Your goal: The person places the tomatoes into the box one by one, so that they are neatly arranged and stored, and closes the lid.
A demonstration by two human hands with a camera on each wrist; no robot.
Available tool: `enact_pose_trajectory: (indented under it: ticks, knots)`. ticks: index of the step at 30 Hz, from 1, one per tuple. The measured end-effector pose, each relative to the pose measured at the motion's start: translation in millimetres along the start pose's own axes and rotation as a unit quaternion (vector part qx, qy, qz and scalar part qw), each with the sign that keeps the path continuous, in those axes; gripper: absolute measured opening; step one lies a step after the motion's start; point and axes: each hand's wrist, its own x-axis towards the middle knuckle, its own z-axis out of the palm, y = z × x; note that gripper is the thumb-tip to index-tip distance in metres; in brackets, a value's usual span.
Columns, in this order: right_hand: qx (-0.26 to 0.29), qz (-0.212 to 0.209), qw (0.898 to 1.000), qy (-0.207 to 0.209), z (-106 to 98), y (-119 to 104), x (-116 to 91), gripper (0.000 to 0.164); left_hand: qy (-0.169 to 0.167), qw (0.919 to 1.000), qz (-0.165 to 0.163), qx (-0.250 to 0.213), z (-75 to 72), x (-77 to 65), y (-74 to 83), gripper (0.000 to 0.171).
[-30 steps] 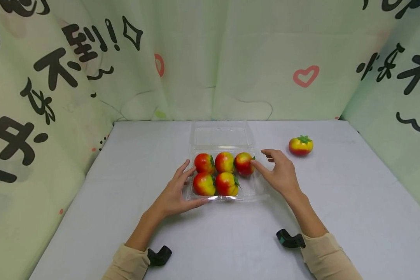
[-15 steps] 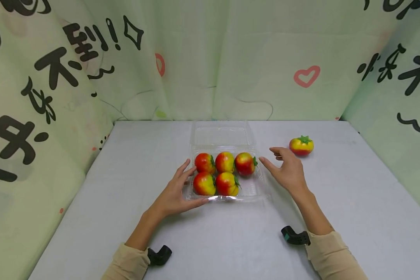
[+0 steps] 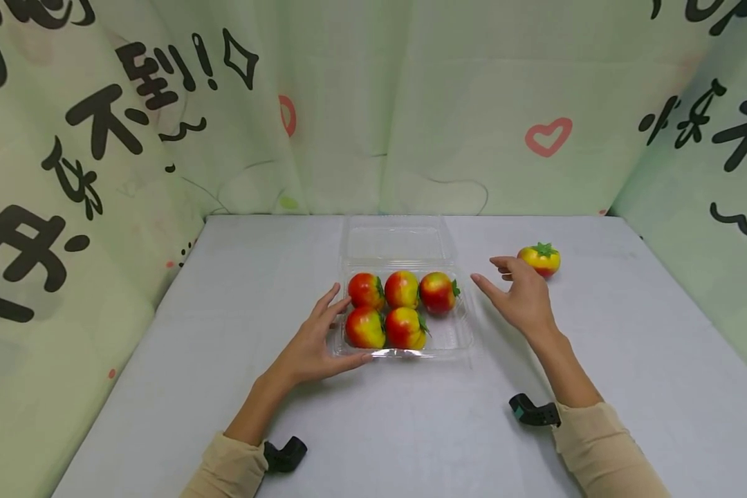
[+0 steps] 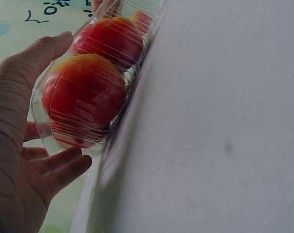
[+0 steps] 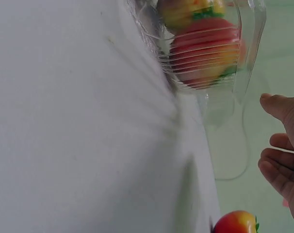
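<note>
A clear plastic clamshell box (image 3: 451,339) stands on the table with its lid (image 3: 395,242) folded back. In it sit several red-and-yellow, tomato-like fruits (image 3: 404,328) with green leafy tops, three along the back and two in front; the front right spot holds none. My left hand (image 3: 314,346) holds the box at its front left corner, thumb at the front edge and fingers along the left side. To the right of the box, my right hand (image 3: 523,297) hovers with nothing in its loosely bent fingers. Just behind it lies one more such fruit (image 3: 540,259), partly covered by the hand.
A white cloth-covered table (image 3: 224,290) extends around the box. Pale green printed curtains (image 3: 460,104) enclose its back and sides. A black device (image 3: 285,455) sits at the left wrist, and another black device (image 3: 534,411) at the right.
My right hand has drawn away from the back right fruit in the box and moved right toward the single fruit outside. My left hand has stayed at the box.
</note>
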Motion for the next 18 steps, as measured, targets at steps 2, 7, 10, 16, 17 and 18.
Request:
enact_pose_trajectory:
  ticks: [2, 7, 10, 16, 17, 18]
  knots:
    - [-0.004, 0.009, 1.000, -0.004, -2.5, 2.0, 1.6, 0.048, -0.001, 1.0000, 0.000, -0.001, 0.2, -0.1, 0.0, 0.097]
    - [-0.010, 0.032, 0.999, -0.005, -11.0, 8.3, 6.2, 0.052, -0.002, 1.0000, -0.001, 0.000, 0.5, 0.0, 0.8, 0.097]
    - [-0.011, 0.039, 0.999, 0.001, -14.7, 11.5, 8.9, 0.052, -0.001, 1.0000, -0.002, 0.000, 0.4, 0.1, 1.0, 0.096]
    - [-0.018, 0.031, 0.999, 0.020, -17.3, 17.7, 15.0, 0.052, 0.000, 1.0000, -0.002, -0.005, 0.4, 0.1, 1.1, 0.096]
    - [-0.020, 0.029, 0.999, 0.023, -17.5, 18.8, 16.1, 0.052, 0.001, 1.0000, -0.002, -0.005, 0.4, 0.0, 1.2, 0.096]
    - [-0.022, 0.028, 0.999, 0.026, -17.8, 19.9, 17.2, 0.052, 0.001, 1.0000, -0.003, -0.006, 0.3, -0.2, 1.1, 0.097]
